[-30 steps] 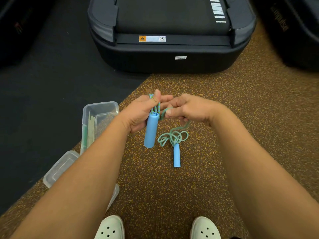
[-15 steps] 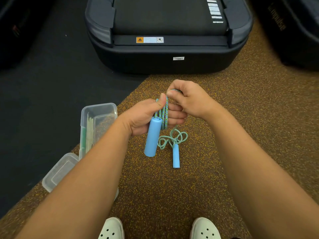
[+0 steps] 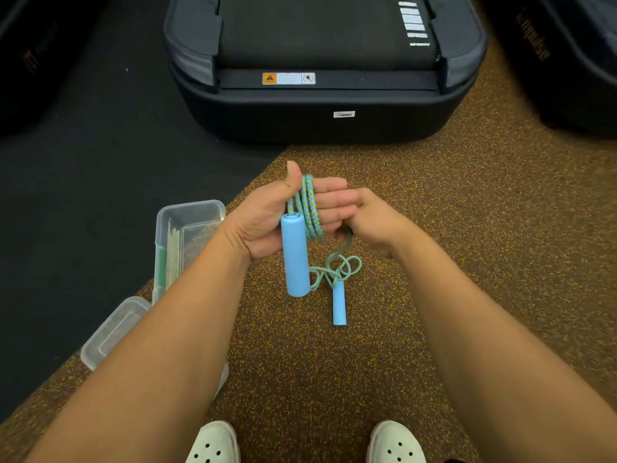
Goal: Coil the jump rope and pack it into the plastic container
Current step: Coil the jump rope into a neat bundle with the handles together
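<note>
The jump rope (image 3: 309,208) is green-and-blue cord with two light blue handles. Several turns of it are wound round my left hand (image 3: 263,225), whose fingers point right while the thumb stands up against the coils. One handle (image 3: 295,259) hangs down in front of that palm. My right hand (image 3: 377,222) pinches the cord just below the coils. The loose rest of the cord (image 3: 337,270) lies tangled on the floor with the second handle (image 3: 339,307). The clear plastic container (image 3: 190,208) stands open on the floor to the left.
A clear lid (image 3: 110,332) lies near the container, partly under my left arm. The back end of a dark treadmill (image 3: 317,121) stands ahead on the speckled brown floor. My two pale shoes (image 3: 213,446) show at the bottom.
My right hand came down from above the left fingers to below the coils, carrying the cord round. My left fingers straightened and the thumb lifted. Less loose cord lies on the floor.
</note>
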A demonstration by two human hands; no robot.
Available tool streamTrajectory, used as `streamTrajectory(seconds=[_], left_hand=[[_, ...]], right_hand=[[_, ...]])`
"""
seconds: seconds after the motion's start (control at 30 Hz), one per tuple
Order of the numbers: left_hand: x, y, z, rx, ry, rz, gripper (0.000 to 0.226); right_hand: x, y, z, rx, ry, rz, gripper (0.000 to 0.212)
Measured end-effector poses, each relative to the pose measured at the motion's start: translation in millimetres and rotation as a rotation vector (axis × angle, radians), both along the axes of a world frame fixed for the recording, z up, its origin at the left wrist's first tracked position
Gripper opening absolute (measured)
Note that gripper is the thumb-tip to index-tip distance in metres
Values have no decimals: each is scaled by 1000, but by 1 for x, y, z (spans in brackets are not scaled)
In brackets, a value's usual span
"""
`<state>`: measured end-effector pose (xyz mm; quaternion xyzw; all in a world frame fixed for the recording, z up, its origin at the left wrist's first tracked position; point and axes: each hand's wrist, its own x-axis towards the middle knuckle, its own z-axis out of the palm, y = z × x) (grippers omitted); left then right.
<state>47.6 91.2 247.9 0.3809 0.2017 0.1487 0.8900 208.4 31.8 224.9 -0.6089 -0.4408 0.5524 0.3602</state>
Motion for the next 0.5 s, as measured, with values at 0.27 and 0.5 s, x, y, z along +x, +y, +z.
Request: streamTrajectory(seconds=[0.27, 0.5], left_hand=[[-7, 6, -11, -19, 25, 97, 63], [-4, 2, -11, 17, 169, 73, 56]], right_hand=[[-2, -6, 5, -266, -64, 284, 20], [0, 2, 40, -281, -296, 458, 22]])
